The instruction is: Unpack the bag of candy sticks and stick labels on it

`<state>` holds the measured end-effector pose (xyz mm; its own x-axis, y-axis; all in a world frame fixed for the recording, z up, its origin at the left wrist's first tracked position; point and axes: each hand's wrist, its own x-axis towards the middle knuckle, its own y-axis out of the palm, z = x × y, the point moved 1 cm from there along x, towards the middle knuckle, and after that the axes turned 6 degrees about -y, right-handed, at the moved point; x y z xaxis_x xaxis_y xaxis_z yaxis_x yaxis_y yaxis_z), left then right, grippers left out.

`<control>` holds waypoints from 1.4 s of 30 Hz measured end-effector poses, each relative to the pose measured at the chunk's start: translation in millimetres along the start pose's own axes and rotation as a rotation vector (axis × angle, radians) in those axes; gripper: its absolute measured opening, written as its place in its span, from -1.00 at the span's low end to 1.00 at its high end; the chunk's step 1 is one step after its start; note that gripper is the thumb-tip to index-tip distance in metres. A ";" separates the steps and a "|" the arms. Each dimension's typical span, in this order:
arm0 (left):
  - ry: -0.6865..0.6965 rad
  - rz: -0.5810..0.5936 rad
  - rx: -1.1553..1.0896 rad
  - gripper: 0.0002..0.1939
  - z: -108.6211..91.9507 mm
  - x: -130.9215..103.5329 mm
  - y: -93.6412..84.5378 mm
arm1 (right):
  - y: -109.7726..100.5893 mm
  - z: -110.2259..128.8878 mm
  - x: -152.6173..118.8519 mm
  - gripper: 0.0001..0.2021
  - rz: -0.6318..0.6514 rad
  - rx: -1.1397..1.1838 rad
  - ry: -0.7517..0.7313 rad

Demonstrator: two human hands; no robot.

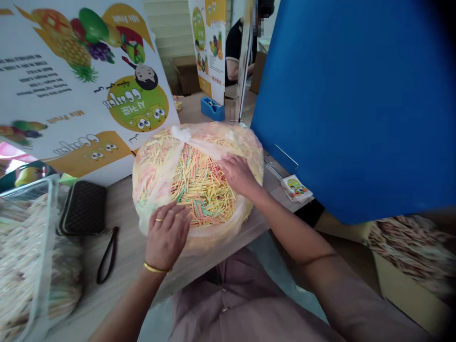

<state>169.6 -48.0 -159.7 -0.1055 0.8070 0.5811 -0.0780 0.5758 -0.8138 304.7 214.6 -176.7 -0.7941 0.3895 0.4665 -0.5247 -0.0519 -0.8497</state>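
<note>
A large clear plastic bag (pixel 156 213) full of thin pastel sticks (pixel 199 185) in yellow, pink and green sits in front of me. Its top is knotted at the far side, and a wide hole below the knot bares the sticks. My left hand (pixel 169 232) rests on the near left edge of the hole, fingers laid over the plastic and touching the sticks; its thumb is hidden. Across the hole, my right hand (pixel 238 175) lies on the right edge with fingers stretched toward the sticks. Neither hand has a stick visibly lifted.
At left stand a clear plastic tub (pixel 46 237) of wrapped sticks and a black wallet (pixel 85 208) with a strap. Printed cartons (pixel 117 95) and a blue tape dispenser (pixel 213 109) are behind the bag. A blue panel (pixel 349 109) and printed cards (pixel 295 187) are right. Another person (pixel 233 61) sits beyond.
</note>
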 end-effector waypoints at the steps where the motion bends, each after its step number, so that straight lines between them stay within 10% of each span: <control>1: 0.032 0.023 -0.025 -0.75 -5.3 -2.9 2.1 | 0.2 6.4 -0.9 -0.64 0.027 0.005 -0.017; 7: 0.055 0.035 -0.077 -0.72 -5.1 -24.5 21.0 | -17.3 14.0 -29.6 -0.69 -0.050 0.093 -0.021; 12: -0.013 -0.039 -0.167 -0.65 -0.8 -31.1 24.0 | -40.8 -43.4 -105.3 -0.69 -0.318 -0.027 0.419; 17: -0.045 -0.096 -0.208 -0.58 -5.1 -31.8 22.8 | -41.6 -102.5 -172.1 -0.56 -0.023 -0.318 0.929; 24: -0.061 -0.115 -0.262 -0.53 -9.9 -29.0 22.4 | -42.1 -117.5 -181.1 -0.29 0.209 -0.397 1.071; 35: -0.041 -0.077 -0.251 -0.63 -5.3 -33.3 28.0 | -36.0 -103.9 -166.3 -0.27 0.016 -0.283 0.816; 42: -0.064 -0.055 -0.230 -0.65 -12.9 -34.8 23.5 | -66.4 -37.4 -33.2 -0.36 -0.303 -0.043 0.284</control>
<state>184.2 -60.8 -199.1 -0.1705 0.7676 0.6178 0.1413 0.6395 -0.7557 377.4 239.5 -144.9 -0.4868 0.6196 0.6158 -0.7032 0.1403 -0.6970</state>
